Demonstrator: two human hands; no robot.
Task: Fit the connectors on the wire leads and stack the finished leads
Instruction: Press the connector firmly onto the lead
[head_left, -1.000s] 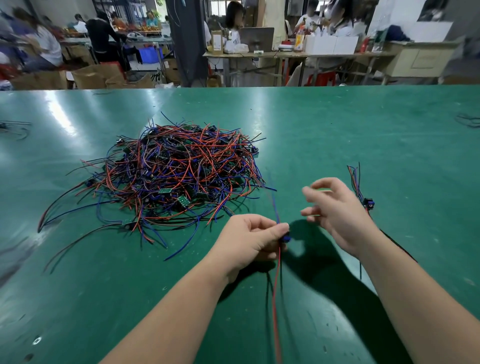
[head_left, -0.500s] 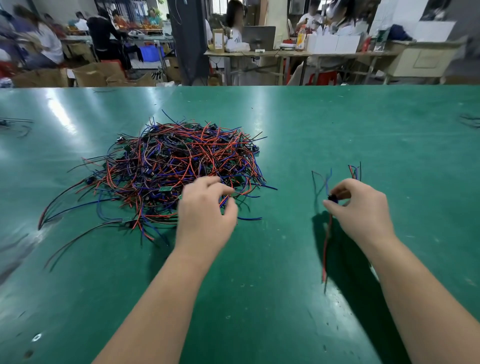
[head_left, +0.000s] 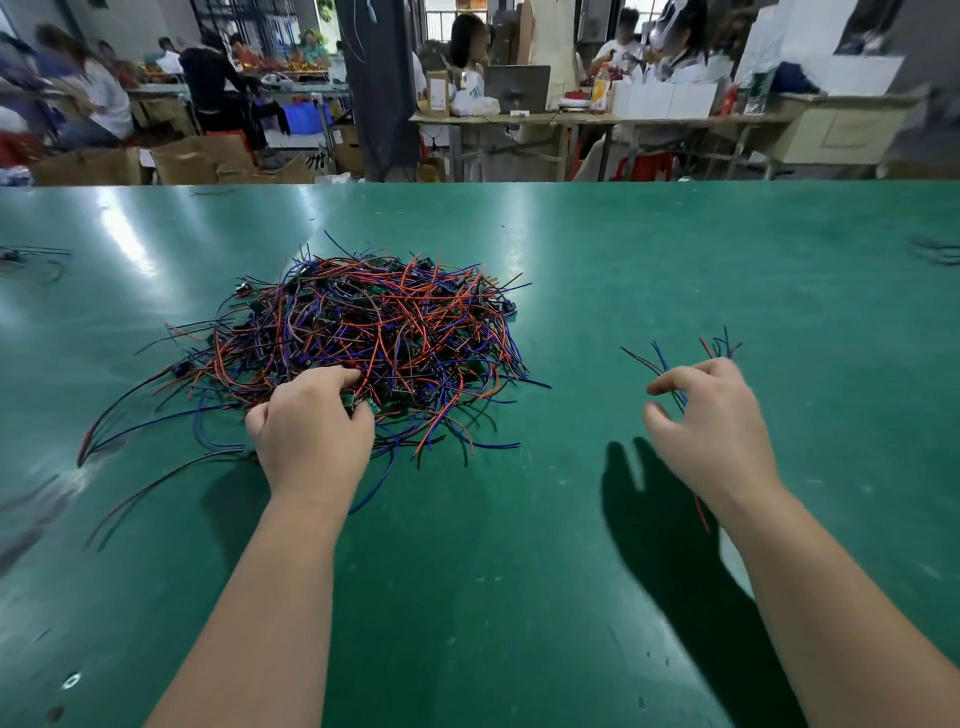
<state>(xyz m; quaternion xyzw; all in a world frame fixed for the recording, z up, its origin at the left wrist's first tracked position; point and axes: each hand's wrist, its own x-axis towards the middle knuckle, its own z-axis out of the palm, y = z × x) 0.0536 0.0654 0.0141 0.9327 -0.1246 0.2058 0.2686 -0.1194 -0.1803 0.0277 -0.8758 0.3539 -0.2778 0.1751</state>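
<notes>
Well, glossy green table (head_left: 675, 249), busy workshop (head_left: 571, 135) behind; L hand (head_left: 311, 431) gripping wire pile (head_left: 389, 322), R hand (head_left: 711, 431) spread loose.

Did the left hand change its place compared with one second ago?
Yes. The left hand went away from the person and leftward, from bare table onto the near edge of the pile of wire leads.

The wire pile (head_left: 374, 338) lies on the table (head_left: 519, 597) left of centre, a few separate leads (head_left: 660, 361) well apart at centre right.
</notes>
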